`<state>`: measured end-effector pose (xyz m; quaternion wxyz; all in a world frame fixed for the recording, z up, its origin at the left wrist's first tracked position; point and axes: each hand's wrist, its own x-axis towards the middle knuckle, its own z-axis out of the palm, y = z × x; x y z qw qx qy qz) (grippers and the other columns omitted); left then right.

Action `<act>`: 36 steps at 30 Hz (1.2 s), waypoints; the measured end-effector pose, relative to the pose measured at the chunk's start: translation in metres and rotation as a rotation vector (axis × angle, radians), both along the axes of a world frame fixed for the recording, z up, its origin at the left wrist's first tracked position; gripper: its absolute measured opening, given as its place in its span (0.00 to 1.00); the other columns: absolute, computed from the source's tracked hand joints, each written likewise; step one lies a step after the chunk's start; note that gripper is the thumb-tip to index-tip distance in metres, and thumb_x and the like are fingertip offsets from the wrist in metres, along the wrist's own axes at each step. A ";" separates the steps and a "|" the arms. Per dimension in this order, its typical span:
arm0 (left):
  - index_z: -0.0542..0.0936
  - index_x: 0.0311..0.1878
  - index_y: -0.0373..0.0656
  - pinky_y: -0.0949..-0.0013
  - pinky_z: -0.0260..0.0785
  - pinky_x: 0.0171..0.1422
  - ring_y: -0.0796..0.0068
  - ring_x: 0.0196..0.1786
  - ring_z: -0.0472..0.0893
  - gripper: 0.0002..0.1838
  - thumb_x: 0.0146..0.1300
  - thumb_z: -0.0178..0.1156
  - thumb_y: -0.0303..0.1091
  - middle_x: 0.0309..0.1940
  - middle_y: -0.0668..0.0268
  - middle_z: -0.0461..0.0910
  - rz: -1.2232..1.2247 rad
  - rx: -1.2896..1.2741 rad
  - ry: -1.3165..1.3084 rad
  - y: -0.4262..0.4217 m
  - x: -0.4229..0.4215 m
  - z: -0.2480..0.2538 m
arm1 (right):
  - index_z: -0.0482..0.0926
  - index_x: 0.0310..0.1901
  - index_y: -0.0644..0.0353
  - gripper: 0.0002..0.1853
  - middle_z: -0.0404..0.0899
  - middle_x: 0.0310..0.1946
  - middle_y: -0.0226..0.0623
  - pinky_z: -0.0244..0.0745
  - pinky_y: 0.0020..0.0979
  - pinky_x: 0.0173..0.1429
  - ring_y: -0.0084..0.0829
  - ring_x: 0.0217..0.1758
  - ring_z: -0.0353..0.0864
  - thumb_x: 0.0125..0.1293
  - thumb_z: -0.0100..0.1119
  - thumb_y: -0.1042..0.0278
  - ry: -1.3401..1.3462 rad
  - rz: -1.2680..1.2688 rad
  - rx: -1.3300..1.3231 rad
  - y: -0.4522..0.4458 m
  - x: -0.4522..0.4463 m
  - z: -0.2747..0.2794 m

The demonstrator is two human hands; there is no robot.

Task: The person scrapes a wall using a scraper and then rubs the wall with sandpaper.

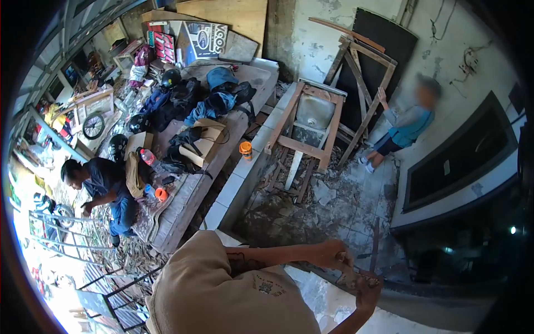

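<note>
My left hand (332,255) reaches out past the beige shirt (239,295), its fingers closed in a pinch. Just below and right of it, my right hand (367,289) is also closed, with its fingers turned toward the left hand. Between the two sits a small, pale, mottled piece (349,278), which both hands seem to hold. It is too small to make out what it is. Under the hands lies a whitish, stained ledge (328,300).
A person (103,189) sits at the left beside a platform (181,214) loaded with bags, helmets and a cardboard box (206,142). Another person (409,122) stands at right by a wooden frame (370,100). An orange cup (246,150) stands on the tiled ledge (228,192). Debris covers the floor.
</note>
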<state>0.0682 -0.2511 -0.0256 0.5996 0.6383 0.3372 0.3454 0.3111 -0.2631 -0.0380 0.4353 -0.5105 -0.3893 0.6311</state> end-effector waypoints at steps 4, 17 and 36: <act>0.83 0.41 0.41 0.73 0.69 0.34 0.84 0.30 0.75 0.10 0.61 0.62 0.36 0.28 0.67 0.82 -0.095 -0.076 -0.053 0.003 0.015 -0.004 | 0.64 0.49 0.66 0.28 0.77 0.41 0.50 0.83 0.37 0.24 0.37 0.35 0.81 0.50 0.70 0.76 0.094 -0.100 0.001 -0.019 0.021 -0.015; 0.83 0.46 0.41 0.78 0.68 0.34 0.85 0.33 0.78 0.12 0.60 0.64 0.35 0.35 0.66 0.85 -0.365 0.008 -0.046 0.008 0.085 0.050 | 0.82 0.39 0.71 0.10 0.83 0.36 0.41 0.78 0.26 0.32 0.26 0.33 0.81 0.54 0.67 0.79 -0.195 -0.483 0.188 -0.098 0.036 0.078; 0.82 0.36 0.36 0.79 0.48 0.23 0.91 0.20 0.58 0.07 0.55 0.67 0.28 0.19 0.76 0.73 -0.406 0.033 0.042 -0.008 0.140 0.013 | 0.84 0.43 0.62 0.13 0.85 0.33 0.37 0.74 0.23 0.42 0.21 0.34 0.80 0.56 0.68 0.70 -0.507 -0.564 0.176 -0.158 0.038 0.071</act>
